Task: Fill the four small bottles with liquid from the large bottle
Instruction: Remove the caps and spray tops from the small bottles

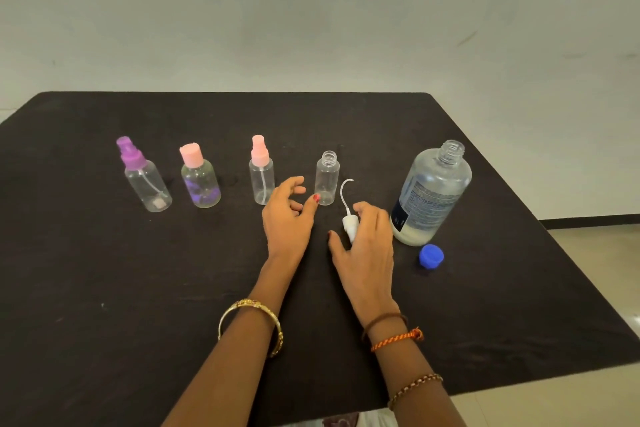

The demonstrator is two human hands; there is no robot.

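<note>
Two hands over a black-clothed table (104, 288), one small bottle uncapped, the large bottle open.

Nearest, the right hand (363, 246) curls its fingers round a white spray pump head with a curved dip tube (349, 222), while the left hand (287, 218) hangs loosely open, holding nothing, its thumb tip just beside the uncapped clear small bottle (326, 180), which looks empty. A blue screw cap (431, 256) lies on the cloth near the large clear plastic bottle (433, 191), open-necked, with a little whitish liquid at its base. Farther left stand a clear bottle with pink spray top (261, 173), a pink-capped clear bottle (200, 180) with something purple in or on it, hard to tell which, and a purple-sprayer clear bottle (145, 180).
</note>
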